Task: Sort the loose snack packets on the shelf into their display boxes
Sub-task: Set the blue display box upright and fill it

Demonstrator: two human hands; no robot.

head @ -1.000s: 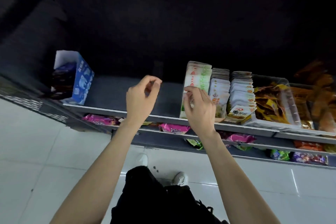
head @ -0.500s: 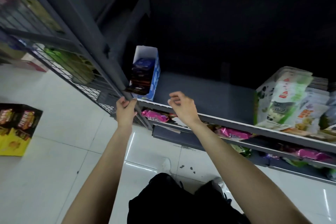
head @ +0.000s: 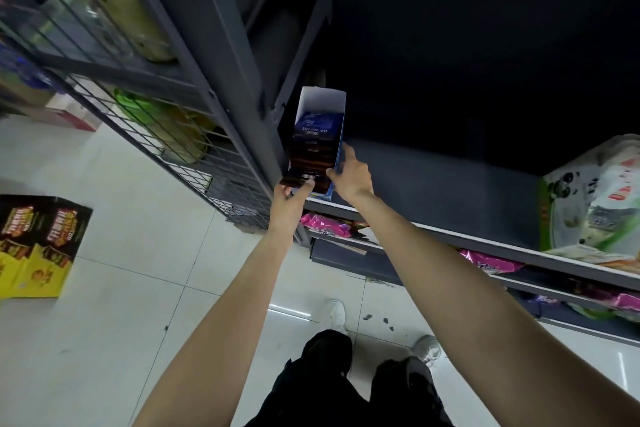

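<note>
The box (head: pixel 341 135) is blue outside, white inside; its packets (head: pixel 308 163) are dark brown and blue. Pink packets (head: pixel 325 224) lie below. The carton (head: pixel 34 246) is black and yellow.

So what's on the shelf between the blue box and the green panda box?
Nothing: in the head view the dark grey shelf is bare between the blue display box and green panda box.
</note>
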